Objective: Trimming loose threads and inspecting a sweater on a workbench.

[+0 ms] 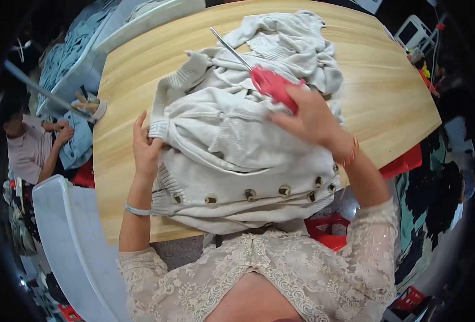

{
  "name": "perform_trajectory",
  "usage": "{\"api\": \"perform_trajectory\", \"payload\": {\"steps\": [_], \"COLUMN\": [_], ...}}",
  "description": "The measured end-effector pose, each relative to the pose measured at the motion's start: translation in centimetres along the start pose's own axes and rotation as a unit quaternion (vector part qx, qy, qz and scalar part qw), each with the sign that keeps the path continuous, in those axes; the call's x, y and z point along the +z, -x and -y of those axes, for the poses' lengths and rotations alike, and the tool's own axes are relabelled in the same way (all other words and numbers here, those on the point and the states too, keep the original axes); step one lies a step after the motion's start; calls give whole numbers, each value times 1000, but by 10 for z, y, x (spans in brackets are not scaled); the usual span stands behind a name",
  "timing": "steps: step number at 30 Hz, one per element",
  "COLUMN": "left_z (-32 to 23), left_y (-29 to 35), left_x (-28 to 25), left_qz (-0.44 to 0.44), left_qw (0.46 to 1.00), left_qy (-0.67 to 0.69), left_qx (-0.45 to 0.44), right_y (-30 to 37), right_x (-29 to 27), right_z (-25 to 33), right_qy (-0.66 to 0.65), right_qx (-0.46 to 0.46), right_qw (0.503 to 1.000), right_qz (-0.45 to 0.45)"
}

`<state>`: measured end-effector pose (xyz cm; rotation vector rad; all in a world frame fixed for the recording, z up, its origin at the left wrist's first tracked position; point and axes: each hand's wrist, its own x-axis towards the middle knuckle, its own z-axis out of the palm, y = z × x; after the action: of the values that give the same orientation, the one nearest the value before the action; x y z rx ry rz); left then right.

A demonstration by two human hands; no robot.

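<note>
An off-white knitted cardigan (237, 139) with large dark buttons lies bunched over the front and middle of the table. My left hand (147, 147) pinches its ribbed edge on the left side, thumb and fingers around the fabric. Above the knit, my right hand (310, 118) grips a tool with a red handle (272, 86) and a long, slim metal end pointing up and left. Motion blurs this hand, and its grip partly hides the handle, so the tool's exact kind is unclear. More off-white knitwear (296, 37) is heaped at the far side.
The light wooden table (387, 80) has curved edges. White bins with grey-blue garments (68, 53) stand at the far left, near a small cup of tools (95, 110). Another white bin (60, 225) is at the near left. A person (31, 139) sits at the left, handling blue fabric.
</note>
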<state>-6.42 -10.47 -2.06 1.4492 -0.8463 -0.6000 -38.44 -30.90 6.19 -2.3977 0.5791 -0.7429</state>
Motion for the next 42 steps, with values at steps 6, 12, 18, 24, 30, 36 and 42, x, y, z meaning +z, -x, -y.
{"api": "perform_trajectory", "payload": {"steps": [6, 12, 18, 24, 30, 36, 42], "left_z": [-11, -24, -85, -146, -166, -172, -140], "left_y": [-17, -38, -53, -74, -100, 16, 101], "left_x": [-5, -15, -12, -14, -31, -118, -89], "left_qz": [77, 150, 8, -97, -169, -132, 202], "left_qw": [872, 953, 952, 914, 885, 699, 950], "left_qy": [-409, -147, 15, -129, -92, -459, -221], "left_qx": [255, 220, 307, 372, 423, 531, 85], "right_y": [105, 107, 15, -65, -62, 59, 137], "right_x": [33, 77, 48, -65, -172, -265, -195], "right_z": [48, 41, -7, -50, 17, 24, 40], "right_qy": [200, 244, 300, 400, 502, 259, 51], "right_qx": [-76, -102, -104, 31, -79, 55, 94], "right_qw": [974, 964, 936, 872, 752, 942, 989], "right_qz": [-74, 9, -154, -280, -421, -207, 99]}}
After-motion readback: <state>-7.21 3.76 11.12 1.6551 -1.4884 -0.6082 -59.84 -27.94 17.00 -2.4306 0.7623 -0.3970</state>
